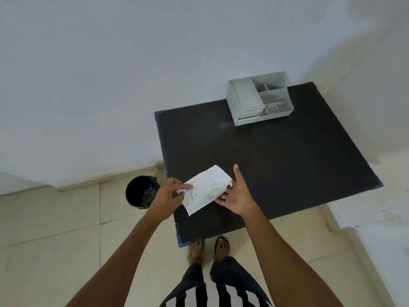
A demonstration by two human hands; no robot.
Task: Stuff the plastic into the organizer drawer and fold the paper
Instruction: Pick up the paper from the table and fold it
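Note:
A white paper point(207, 189) with faint blue print is held above the near left part of a black table point(276, 156). My left hand point(171, 192) pinches its left edge between thumb and fingers. My right hand point(235, 193) supports its right edge, fingers under the sheet and thumb raised. The paper looks creased, partly folded. A light grey desk organizer point(259, 97) with open top compartments and a shut drawer on its front stands at the table's far side, near the wall. No loose plastic is visible.
A black bin point(141, 191) with a dark liner stands on the tiled floor left of the table. White walls close in behind and to the right. My feet point(209, 247) are at the table's near edge.

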